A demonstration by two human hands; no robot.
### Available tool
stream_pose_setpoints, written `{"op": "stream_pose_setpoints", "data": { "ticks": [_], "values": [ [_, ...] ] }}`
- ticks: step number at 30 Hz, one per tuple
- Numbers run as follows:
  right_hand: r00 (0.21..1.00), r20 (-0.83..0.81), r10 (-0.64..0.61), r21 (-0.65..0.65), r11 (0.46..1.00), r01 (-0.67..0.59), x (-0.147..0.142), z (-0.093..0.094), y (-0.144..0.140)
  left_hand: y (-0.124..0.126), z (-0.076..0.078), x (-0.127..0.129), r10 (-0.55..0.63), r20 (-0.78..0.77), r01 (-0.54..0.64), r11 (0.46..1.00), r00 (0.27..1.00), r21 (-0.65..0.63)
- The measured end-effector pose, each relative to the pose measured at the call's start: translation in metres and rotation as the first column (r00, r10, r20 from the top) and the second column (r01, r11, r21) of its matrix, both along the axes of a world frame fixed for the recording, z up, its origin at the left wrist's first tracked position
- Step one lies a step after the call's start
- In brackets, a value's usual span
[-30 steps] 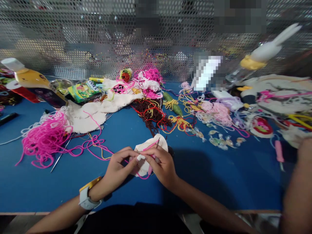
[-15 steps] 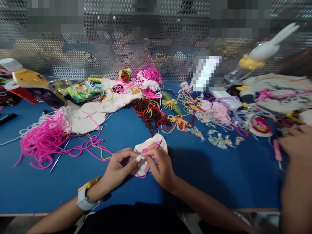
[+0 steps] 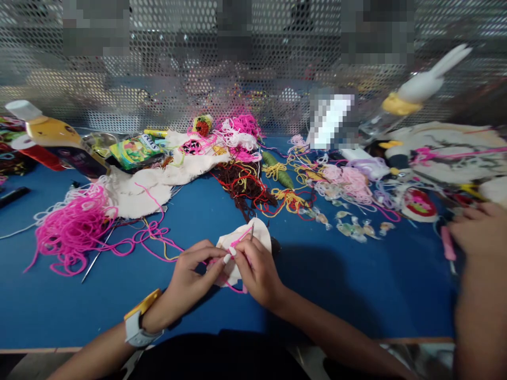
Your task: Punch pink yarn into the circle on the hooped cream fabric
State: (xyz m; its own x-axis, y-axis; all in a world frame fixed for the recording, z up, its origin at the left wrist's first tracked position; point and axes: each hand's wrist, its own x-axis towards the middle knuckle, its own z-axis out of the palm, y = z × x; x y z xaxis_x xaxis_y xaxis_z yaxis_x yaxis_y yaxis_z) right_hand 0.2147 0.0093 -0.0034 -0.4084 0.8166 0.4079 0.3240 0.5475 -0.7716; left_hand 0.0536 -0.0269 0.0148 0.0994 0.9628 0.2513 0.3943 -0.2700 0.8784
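Perforated metal screen point(image 3: 170, 113) backs a blue table point(image 3: 99, 311). Near its front edge lies a white cloth point(image 3: 260, 232), under both hands. Around a slim tool point(image 3: 252, 230), tip up, the right hand point(image 3: 259, 272) is closed. Thumb and fingers of the left hand point(image 3: 197, 270) meet beside it; what they pinch, I cannot tell. Pink yarn point(image 3: 75, 227) heaps to the left; another person's hand point(image 3: 481, 229) rests far right.
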Motion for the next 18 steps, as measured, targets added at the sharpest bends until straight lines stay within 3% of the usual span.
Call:
{"op": "stream_pose_setpoints", "data": {
  "ticks": [10,13,18],
  "values": [
    [0.986,-0.139,0.087,-0.26,0.958,-0.121,0.002,0.009,-0.001,-0.007,0.003,0.0,-0.026,-0.074,0.041,0.976,0.997,0.214],
    [0.958,-0.234,0.163,-0.369,0.897,-0.243,0.006,0.016,0.006,-0.007,0.006,-0.003,-0.014,-0.036,0.021,0.978,0.999,0.208],
    [0.908,-0.328,0.262,-0.49,0.774,-0.4,0.013,0.02,0.015,-0.003,0.007,-0.01,0.127,0.061,-0.137,0.965,0.99,0.225]
  ]
}}
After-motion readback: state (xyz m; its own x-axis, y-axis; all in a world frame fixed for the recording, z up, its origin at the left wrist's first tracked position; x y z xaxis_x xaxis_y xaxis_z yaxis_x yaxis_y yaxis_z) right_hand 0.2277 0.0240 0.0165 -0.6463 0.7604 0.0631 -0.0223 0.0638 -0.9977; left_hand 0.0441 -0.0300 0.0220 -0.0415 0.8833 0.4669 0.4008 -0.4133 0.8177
